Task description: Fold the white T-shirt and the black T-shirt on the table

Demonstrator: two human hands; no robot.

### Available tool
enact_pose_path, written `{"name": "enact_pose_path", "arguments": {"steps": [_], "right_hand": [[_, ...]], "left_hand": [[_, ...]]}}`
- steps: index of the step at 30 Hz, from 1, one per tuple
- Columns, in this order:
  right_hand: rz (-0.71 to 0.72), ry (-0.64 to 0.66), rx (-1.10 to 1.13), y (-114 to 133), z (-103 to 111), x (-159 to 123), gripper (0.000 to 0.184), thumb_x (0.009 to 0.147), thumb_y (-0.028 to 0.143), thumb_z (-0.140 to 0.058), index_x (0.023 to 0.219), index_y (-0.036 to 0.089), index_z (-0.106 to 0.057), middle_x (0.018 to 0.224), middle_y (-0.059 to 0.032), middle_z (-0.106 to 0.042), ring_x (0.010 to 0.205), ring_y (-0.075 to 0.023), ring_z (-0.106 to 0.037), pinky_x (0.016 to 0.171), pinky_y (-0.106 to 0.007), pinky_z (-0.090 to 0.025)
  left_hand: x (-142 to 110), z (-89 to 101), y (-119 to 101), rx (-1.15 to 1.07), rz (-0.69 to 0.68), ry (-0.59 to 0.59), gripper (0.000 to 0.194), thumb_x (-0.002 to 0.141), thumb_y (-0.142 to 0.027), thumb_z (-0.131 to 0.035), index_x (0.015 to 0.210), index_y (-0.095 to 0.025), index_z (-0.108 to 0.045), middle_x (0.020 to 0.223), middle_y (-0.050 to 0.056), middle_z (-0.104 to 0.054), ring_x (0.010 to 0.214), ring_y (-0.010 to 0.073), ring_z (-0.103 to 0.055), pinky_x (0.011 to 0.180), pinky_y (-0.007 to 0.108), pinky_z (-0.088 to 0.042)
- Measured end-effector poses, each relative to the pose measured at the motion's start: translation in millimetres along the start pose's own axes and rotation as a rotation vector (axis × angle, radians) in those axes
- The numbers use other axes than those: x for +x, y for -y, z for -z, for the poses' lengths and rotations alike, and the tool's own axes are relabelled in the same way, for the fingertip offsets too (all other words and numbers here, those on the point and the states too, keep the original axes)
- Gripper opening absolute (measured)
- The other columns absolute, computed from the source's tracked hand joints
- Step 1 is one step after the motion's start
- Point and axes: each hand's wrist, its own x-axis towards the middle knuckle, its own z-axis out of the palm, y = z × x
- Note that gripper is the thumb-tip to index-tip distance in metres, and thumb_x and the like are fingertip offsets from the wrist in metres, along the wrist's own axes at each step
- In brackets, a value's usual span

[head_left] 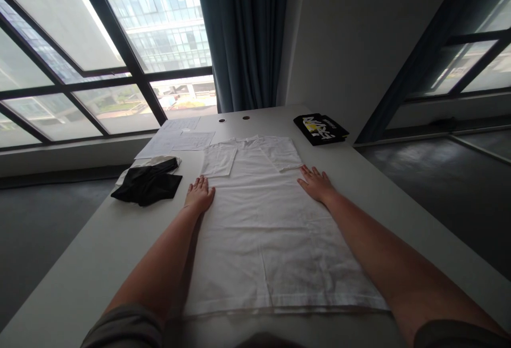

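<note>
A white T-shirt (259,220) lies spread on the table, its neck end away from me and its hem near my body. Both short sleeves are folded inward over the upper part of the shirt. My left hand (199,195) rests flat at the shirt's left edge, just below the left sleeve, fingers stretched out. At the right edge, just below the other sleeve, my right hand (315,183) lies with its fingers spread on the cloth. Neither hand grips anything. Light creases run across the shirt's body.
A white table (399,220) carries everything. Black and white folded cloth (149,182) lies at the left edge, with printed paper sheets (175,138) behind it. A black printed item (321,129) sits at the back right. Two cable holes, a blue curtain (245,34) and windows are beyond.
</note>
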Motion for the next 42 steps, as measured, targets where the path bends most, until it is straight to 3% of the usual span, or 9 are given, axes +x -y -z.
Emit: {"name": "enact_pose_path", "arguments": {"steps": [4, 9, 17, 21, 24, 28, 32, 37, 42], "right_hand": [[0.024, -0.025, -0.012, -26.8, -3.0, -23.4, 0.071, 0.104, 0.054, -0.024, 0.167, 0.023, -0.026, 0.174, -0.0027, -0.023, 0.159, -0.0344, -0.019, 0.127, -0.059, -0.018], [0.026, -0.049, -0.050, -53.7, -9.6, -50.5, 0.070, 0.104, 0.054, -0.027, 0.166, 0.022, -0.030, 0.173, -0.0071, -0.025, 0.158, -0.0348, -0.023, 0.126, -0.057, -0.023], [0.010, -0.043, -0.053, -62.5, -10.0, -83.2, 0.069, 0.104, 0.050, -0.026, 0.164, 0.016, -0.035, 0.172, -0.0118, -0.027, 0.158, -0.0328, -0.026, 0.126, -0.054, -0.025], [-0.009, -0.055, -0.049, -62.8, -9.7, -101.4, 0.072, 0.103, 0.051, -0.027, 0.162, 0.011, -0.038, 0.170, -0.0174, -0.028, 0.158, -0.0348, -0.025, 0.126, -0.054, -0.026], [-0.018, -0.108, -0.073, -46.1, -2.5, -114.0, 0.072, 0.103, 0.052, -0.032, 0.159, 0.008, -0.041, 0.170, -0.0220, -0.026, 0.158, -0.0384, -0.022, 0.125, -0.055, -0.025], [0.139, -0.209, -0.101, 4.2, 8.0, -133.4, 0.071, 0.103, 0.051, -0.037, 0.160, 0.009, -0.040, 0.171, -0.0220, -0.025, 0.159, -0.0373, -0.018, 0.127, -0.054, -0.020], [0.241, -0.137, -0.087, 41.7, -2.2, -160.4, 0.068, 0.105, 0.052, -0.036, 0.163, 0.017, -0.038, 0.172, -0.0184, -0.023, 0.159, -0.0343, -0.022, 0.126, -0.054, -0.022], [0.205, -0.112, -0.061, 26.7, -19.5, -188.7, 0.067, 0.105, 0.051, -0.036, 0.163, 0.017, -0.038, 0.171, -0.0175, -0.025, 0.158, -0.0322, -0.026, 0.127, -0.048, -0.024], [0.169, -0.118, -0.049, 11.7, -17.1, -196.9, 0.066, 0.104, 0.050, -0.038, 0.161, 0.017, -0.041, 0.171, -0.0160, -0.026, 0.158, -0.0316, -0.026, 0.128, -0.046, -0.023]], "left_hand": [[-6.1, 2.4, 3.5, -0.004, -0.016, -0.015, 0.068, 0.105, -0.046, -0.029, 0.164, -0.010, -0.032, 0.172, 0.015, -0.022, 0.160, 0.0297, -0.021, 0.128, 0.052, -0.019], [-27.3, 7.7, 19.5, 0.053, -0.008, 0.041, 0.070, 0.106, -0.048, -0.027, 0.165, -0.011, -0.029, 0.173, 0.012, -0.018, 0.161, 0.0306, -0.019, 0.128, 0.053, -0.021], [-110.1, 2.8, 77.4, 0.083, -0.080, -0.012, 0.066, 0.106, -0.042, -0.029, 0.163, -0.011, -0.034, 0.171, 0.015, -0.026, 0.160, 0.0320, -0.022, 0.127, 0.054, -0.021], [-146.7, 5.9, 93.1, 0.071, -0.076, -0.012, 0.064, 0.105, -0.042, -0.031, 0.162, -0.013, -0.037, 0.171, 0.014, -0.027, 0.159, 0.0309, -0.023, 0.127, 0.053, -0.023], [-162.1, 11.9, 81.0, 0.053, -0.058, -0.051, 0.062, 0.105, -0.042, -0.034, 0.159, -0.013, -0.044, 0.168, 0.017, -0.034, 0.158, 0.0348, -0.027, 0.124, 0.057, -0.029], [-172.4, 18.9, 30.0, 0.054, -0.201, -0.133, 0.060, 0.105, -0.044, -0.037, 0.158, -0.017, -0.047, 0.168, 0.013, -0.035, 0.157, 0.0331, -0.031, 0.125, 0.053, -0.029], [-185.4, 18.2, -10.4, 0.054, -0.195, -0.041, 0.057, 0.107, -0.046, -0.037, 0.159, -0.026, -0.046, 0.170, 0.009, -0.032, 0.157, 0.0322, -0.029, 0.125, 0.052, -0.027], [-207.2, 14.5, -0.7, 0.074, -0.076, 0.010, 0.060, 0.106, -0.047, -0.038, 0.163, -0.029, -0.038, 0.172, 0.008, -0.025, 0.159, 0.0313, -0.024, 0.127, 0.053, -0.024], [-223.2, 17.1, 15.0, 0.122, -0.008, -0.008, 0.063, 0.106, -0.045, -0.035, 0.163, -0.020, -0.037, 0.171, 0.013, -0.027, 0.158, 0.0324, -0.027, 0.126, 0.053, -0.025]]}}
